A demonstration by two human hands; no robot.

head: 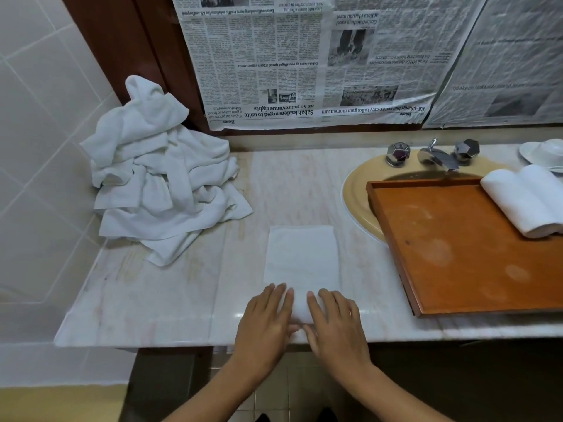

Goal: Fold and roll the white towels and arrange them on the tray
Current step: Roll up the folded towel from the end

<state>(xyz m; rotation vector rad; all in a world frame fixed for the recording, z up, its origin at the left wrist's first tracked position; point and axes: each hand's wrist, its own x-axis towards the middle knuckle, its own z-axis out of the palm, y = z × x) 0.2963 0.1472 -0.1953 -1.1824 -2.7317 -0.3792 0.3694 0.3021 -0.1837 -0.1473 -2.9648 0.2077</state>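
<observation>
A white towel (303, 257) folded into a long strip lies on the marble counter (170, 300), its near end rolled up. My left hand (265, 321) and my right hand (336, 322) press flat on that rolled end, fingers straight, side by side at the counter's front edge. An orange-brown wooden tray (451, 251) sits to the right, over the sink. Two rolled white towels (524, 199) lie at the tray's far right corner. A heap of loose white towels (158, 178) is piled at the counter's back left.
A yellow sink (356, 196) with a chrome tap (435, 155) lies partly under the tray. White dishes (542, 152) stand at the far right. Newspaper (304, 56) covers the mirror behind. Tiled wall bounds the left side.
</observation>
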